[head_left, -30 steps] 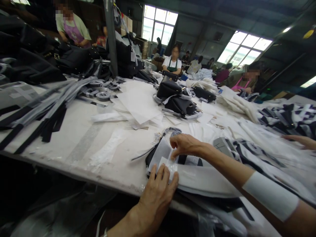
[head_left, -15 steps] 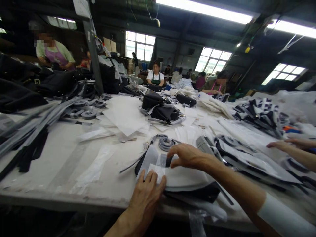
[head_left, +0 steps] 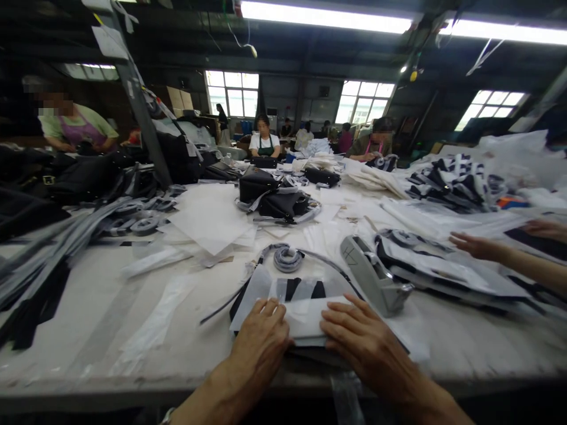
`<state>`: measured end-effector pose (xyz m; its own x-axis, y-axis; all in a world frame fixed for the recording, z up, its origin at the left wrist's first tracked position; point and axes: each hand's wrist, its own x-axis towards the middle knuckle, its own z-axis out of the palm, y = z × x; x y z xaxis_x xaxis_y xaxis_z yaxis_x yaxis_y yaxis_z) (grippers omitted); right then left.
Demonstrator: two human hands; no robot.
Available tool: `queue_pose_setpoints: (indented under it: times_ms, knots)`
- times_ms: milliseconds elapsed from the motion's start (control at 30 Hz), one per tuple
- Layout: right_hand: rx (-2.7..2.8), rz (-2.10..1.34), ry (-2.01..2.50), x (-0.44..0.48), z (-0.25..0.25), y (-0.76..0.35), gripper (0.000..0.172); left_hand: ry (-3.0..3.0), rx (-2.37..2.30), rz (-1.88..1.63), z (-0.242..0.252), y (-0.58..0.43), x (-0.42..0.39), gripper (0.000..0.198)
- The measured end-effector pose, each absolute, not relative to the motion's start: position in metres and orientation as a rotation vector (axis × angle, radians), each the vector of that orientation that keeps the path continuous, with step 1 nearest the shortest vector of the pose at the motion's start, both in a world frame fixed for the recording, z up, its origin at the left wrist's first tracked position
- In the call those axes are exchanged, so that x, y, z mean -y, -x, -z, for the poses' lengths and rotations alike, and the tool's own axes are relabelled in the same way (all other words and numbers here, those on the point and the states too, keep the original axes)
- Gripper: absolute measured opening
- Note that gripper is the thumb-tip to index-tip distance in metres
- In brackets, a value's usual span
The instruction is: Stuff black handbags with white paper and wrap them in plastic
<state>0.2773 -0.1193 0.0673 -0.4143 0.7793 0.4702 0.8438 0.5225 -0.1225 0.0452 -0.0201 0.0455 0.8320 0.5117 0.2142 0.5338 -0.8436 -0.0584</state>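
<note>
A black bag [head_left: 239, 301] lies flat at the near table edge, partly covered by pale wrapping paper [head_left: 254, 289]. A folded white paper sheet [head_left: 305, 319] lies across its near part. On the sheet's left end, my left hand [head_left: 263, 330] is closed, with its fingers bent over the fold. My right hand [head_left: 361, 330] grips the other end, its thumb hidden. Beyond the bag lies a coiled grey-wrapped strap [head_left: 287, 258]. A grey tape dispenser [head_left: 374, 277] stands just right of the bag.
Wrapped black pieces [head_left: 443, 277] lie at right, near a co-worker's hand [head_left: 476, 245]. White sheets [head_left: 208, 221] and black bags [head_left: 283, 200] are farther back. Long wrapped straps [head_left: 66, 248] hang across the left side, near a metal post [head_left: 142, 118].
My right hand has moved from the bag's middle to the near right of the white sheet. The sheet is now folded between both hands. The view has shifted right.
</note>
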Motion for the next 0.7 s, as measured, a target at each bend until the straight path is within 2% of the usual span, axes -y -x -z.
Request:
queue_pose_setpoints:
  times_ms: [133,300,433,533,633,700]
  knots:
    - [2.244,0.147,1.214,0.117,-0.057,-0.281,0.018,2.983,0.868,0.156,-0.053,-0.054,0.023,0.006]
    - [2.183,0.032,1.218,0.115,-0.053,-0.280,0.015,3.293,0.641,0.453,-0.053,-0.068,0.038,0.036]
    - [1.993,-0.017,1.212,0.129,-0.056,-0.292,0.016,3.136,0.554,0.715,-0.032,-0.078,0.040,0.034]
    - [1.569,-0.024,1.507,0.155,-0.055,-0.312,0.016,3.027,0.475,0.839,-0.020,-0.077,0.038,0.036]
    - [1.129,-0.300,1.930,0.178,-0.048,-0.329,0.034,2.978,0.438,0.802,-0.017,-0.075,0.038,0.039]
    - [1.005,-0.582,2.032,0.181,-0.044,-0.333,0.052,2.905,0.440,0.783,-0.016,-0.077,0.040,0.035]
